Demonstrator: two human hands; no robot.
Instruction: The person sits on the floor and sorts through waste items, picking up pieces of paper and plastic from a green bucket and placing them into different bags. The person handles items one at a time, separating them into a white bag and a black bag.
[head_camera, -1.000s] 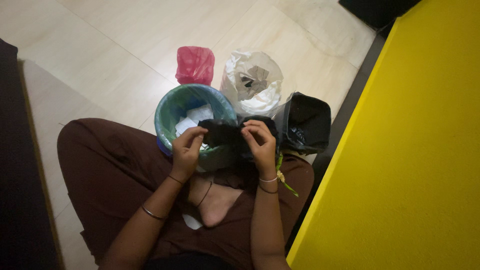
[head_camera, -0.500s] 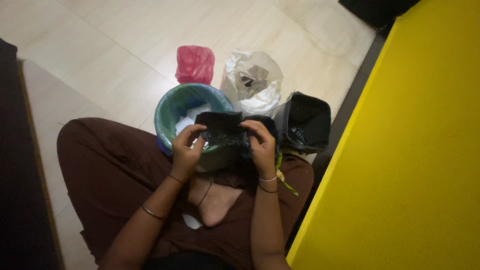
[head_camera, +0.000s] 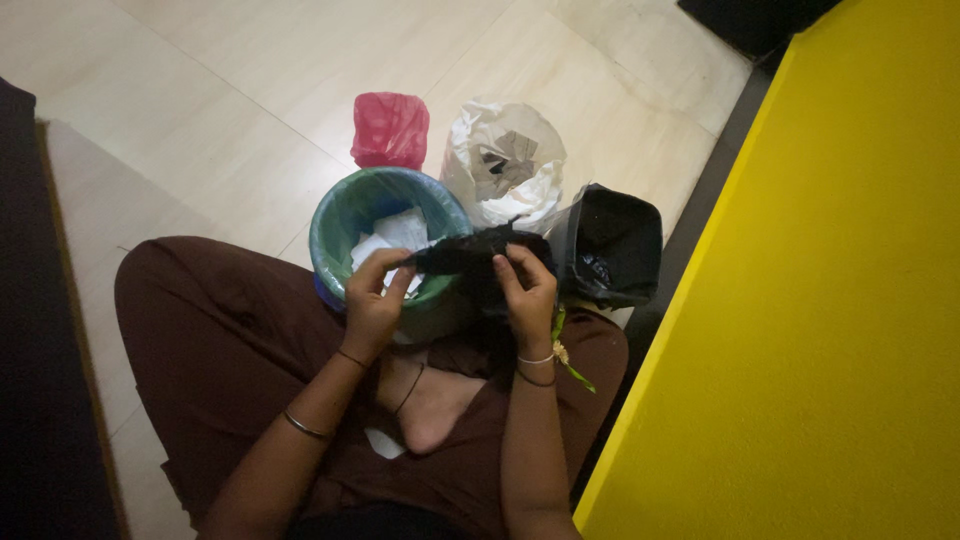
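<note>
A black bag (head_camera: 470, 262) is being pinched at both ends by the left hand (head_camera: 372, 300) and right hand (head_camera: 527, 292), its length seemingly stretched crosswise between them.

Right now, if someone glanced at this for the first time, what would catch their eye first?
Probably the bright yellow wall filling the right side. Next, at centre, the left hand and right hand pinch a black plastic bag stretched between them above a green-lined bin holding white paper. Behind it on the pale floor stand a pink-bagged bin, a white-bagged bin and a black-bagged bin.
</note>
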